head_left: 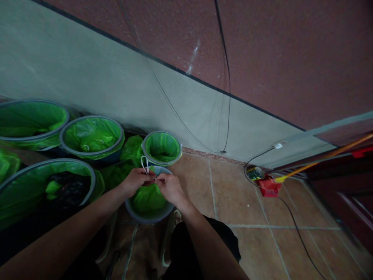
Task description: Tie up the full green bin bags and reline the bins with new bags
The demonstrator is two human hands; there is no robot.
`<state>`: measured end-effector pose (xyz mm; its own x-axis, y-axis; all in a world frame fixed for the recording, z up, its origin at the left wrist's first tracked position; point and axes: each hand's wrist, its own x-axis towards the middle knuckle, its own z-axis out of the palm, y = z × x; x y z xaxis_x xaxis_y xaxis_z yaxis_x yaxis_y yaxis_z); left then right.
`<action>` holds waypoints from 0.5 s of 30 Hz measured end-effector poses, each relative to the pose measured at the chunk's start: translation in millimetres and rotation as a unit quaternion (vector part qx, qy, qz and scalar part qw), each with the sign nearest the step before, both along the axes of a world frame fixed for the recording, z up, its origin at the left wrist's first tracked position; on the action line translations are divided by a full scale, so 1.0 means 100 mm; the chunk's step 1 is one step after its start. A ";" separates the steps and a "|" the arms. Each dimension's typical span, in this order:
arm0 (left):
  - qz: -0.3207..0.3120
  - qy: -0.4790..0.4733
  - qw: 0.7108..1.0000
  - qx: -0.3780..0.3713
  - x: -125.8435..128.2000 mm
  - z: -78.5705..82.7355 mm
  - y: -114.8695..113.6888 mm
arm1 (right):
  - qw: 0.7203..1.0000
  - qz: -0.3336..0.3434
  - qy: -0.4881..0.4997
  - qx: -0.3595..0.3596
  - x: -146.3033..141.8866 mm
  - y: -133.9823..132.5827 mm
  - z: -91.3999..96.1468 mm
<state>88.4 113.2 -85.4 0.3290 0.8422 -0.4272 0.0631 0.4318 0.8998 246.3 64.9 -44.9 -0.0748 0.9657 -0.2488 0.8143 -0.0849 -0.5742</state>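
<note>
Both hands meet in a pinch above a grey bin [136,218] on the floor in front of me. A green trash bag [148,200] lies in that bin, its gathered top drawn up to my fingers. My left hand [138,181] is closed on a white drawstring [145,164], whose loop sticks up beyond the fingers. Closed as well, my right hand [171,189] pinches at the same spot, fingertips nearly touching the left ones. The exact bit of string or bag between the fingertips is too small to make out.
Several lined bins stand to the left, including a small one [162,161] just beyond my hands and one holding a black bag [71,188]. Green bags [132,149] lie between them. A red dustpan [269,187] and black cable [297,225] lie on the tiles at right.
</note>
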 end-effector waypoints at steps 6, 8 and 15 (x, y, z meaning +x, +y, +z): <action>-0.052 0.082 0.984 0.151 0.01 -0.03 0.03 | 0.999 0.004 0.001 -0.044 0.01 0.01 -0.05; -0.066 0.093 0.974 0.198 0.02 -0.04 0.04 | 0.999 -0.005 -0.013 -0.045 0.01 0.02 -0.04; -0.028 0.064 0.968 0.243 0.07 -0.12 -0.03 | 0.999 -0.037 0.023 -0.019 0.03 0.06 -0.05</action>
<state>95.6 110.6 -97.5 0.3505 0.9362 -0.0254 0.1981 -0.0476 0.9790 249.5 70.7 -50.2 -0.0153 0.9590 -0.2830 0.7783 -0.1662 -0.6055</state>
